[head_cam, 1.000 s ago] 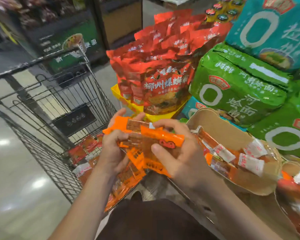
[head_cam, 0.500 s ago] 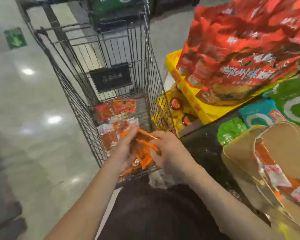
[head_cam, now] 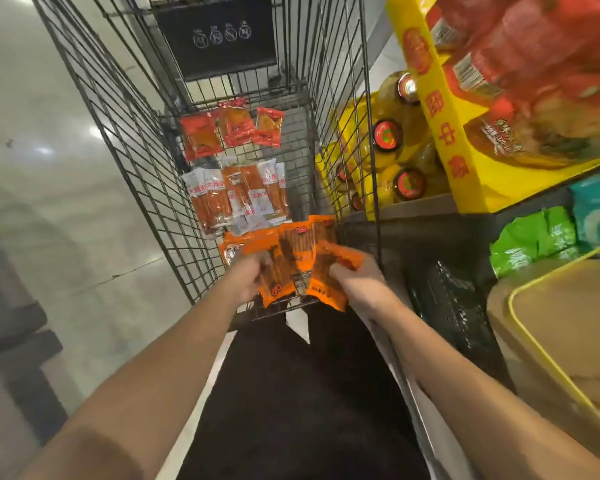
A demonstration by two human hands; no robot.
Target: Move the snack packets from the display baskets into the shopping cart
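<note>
Head view, item by item. My left hand (head_cam: pixel 248 280) and right hand (head_cam: pixel 355 284) both grip a fanned bunch of orange snack packets (head_cam: pixel 291 261), held over the near end of the shopping cart (head_cam: pixel 125 133). On the cart floor I count white-and-orange stick packets (head_cam: pixel 236 194), then red packets (head_cam: pixel 231 131) farther back. To the right — a yellow display box (head_cam: pixel 444 133), green bags (head_cam: pixel 534 237), a tan basket (head_cam: pixel 551 323).
</note>
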